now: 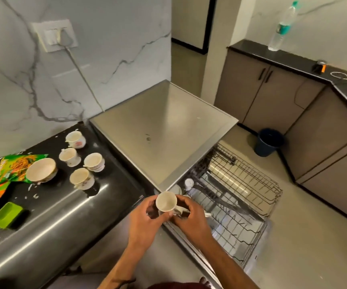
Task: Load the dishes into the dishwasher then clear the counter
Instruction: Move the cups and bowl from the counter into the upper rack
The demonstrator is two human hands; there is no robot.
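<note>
A cream cup [165, 201] is held upright between both hands above the near corner of the open dishwasher. My left hand [145, 222] grips its left side and my right hand [191, 217] holds its right side and handle. The pulled-out wire racks [245, 184] of the dishwasher lie to the right, with a pale dish [176, 189] just behind the cup. On the black counter [64, 215] stand several more cream cups [94, 162] and a cream bowl [41, 170].
Green and orange snack wrappers [11, 165], a green sponge tray [7, 214] and white crumbs lie on the counter at left. The dishwasher's steel top [164, 126] is beside them. A dark bucket [269, 141] stands on the floor by grey cabinets [272, 97]; a water bottle [281, 28] is on the far counter.
</note>
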